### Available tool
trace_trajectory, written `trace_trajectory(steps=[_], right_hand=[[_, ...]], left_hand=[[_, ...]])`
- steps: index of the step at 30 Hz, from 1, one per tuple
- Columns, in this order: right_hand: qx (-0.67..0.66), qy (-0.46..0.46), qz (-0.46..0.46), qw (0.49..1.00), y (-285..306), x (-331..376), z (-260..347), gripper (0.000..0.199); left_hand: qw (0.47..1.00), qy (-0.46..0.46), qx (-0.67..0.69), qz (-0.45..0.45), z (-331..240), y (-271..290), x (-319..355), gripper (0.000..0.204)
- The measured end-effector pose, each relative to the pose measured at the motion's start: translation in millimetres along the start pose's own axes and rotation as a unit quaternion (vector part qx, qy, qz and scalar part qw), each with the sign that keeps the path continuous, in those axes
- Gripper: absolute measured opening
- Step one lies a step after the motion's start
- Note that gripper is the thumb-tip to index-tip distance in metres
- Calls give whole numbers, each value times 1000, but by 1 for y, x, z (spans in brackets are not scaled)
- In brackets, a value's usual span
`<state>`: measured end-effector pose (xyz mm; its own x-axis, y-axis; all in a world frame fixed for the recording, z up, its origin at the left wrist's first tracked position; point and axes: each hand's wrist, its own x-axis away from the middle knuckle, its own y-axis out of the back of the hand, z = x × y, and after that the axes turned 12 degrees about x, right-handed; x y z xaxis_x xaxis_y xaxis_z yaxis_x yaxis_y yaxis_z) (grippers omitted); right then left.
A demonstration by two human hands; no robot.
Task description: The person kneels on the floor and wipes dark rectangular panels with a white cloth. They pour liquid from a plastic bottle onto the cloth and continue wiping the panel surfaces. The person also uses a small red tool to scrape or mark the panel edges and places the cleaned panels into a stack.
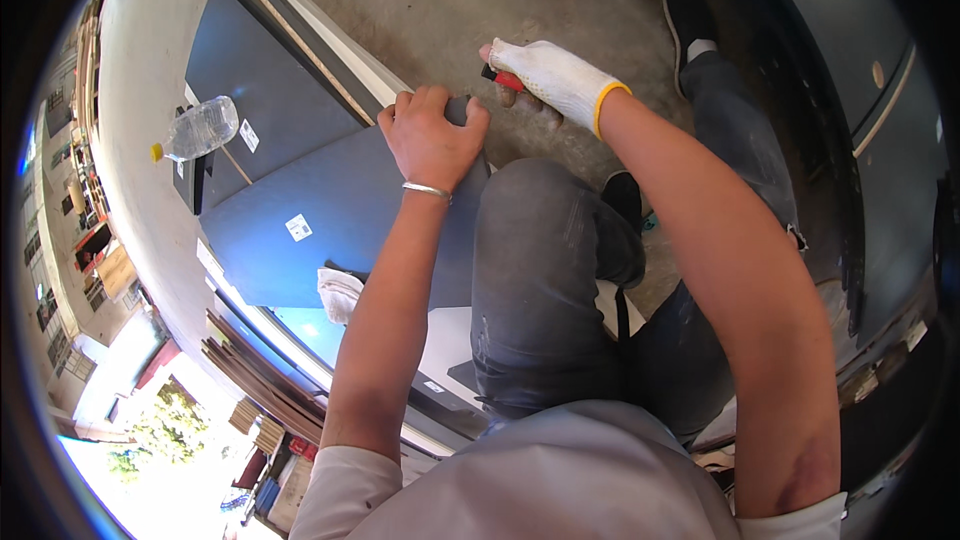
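Observation:
My bare left hand (430, 142), with a silver bangle at the wrist, grips the far edge of a dark grey panel (345, 195). Its fingers curl over that edge, and the thumb rests near the corner. Further right, my right hand (560, 82) wears a white knit glove with a yellow cuff. It is closed around a red and black tool handle (508, 80); the rest of the tool is hidden, so its kind cannot be told. The handle is apart from the panel. A white label (298, 228) is stuck on the panel.
Another dark panel (262, 65) lies beyond, bearing a clear plastic bottle (205, 128) with a yellow cap. A pale cloth (340, 295) lies by my left forearm. My bent knee (535, 230) is close to the panel's right end. Large dark panels (890, 190) stand at the right.

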<state>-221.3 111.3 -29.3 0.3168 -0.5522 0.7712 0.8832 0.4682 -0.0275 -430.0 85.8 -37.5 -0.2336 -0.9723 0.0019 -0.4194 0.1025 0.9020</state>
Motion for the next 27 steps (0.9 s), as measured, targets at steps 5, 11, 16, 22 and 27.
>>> trace_trajectory(steps=[5, 11, 16, 22, 27], right_hand=[[-45, 8, 27, 999, -25, -4, 0, 63], [-31, -56, 42, 997, -16, -3, -16, 65], [-48, -65, 79, 994, -14, 1, -18, 65], [-67, -74, 47, 994, -21, 0, -19, 62], [-51, -71, 31, 996, -29, -3, -25, 61]], left_hand=[[998, -47, 34, -20, -4, 9, 0, 29], [997, -48, 63, 1, 1, 9, 2, 29], [996, -53, 67, -6, 0, 8, 1, 29], [999, -23, 11, 21, -6, 3, -2, 29], [998, -41, 40, 14, -4, 6, -2, 30]])
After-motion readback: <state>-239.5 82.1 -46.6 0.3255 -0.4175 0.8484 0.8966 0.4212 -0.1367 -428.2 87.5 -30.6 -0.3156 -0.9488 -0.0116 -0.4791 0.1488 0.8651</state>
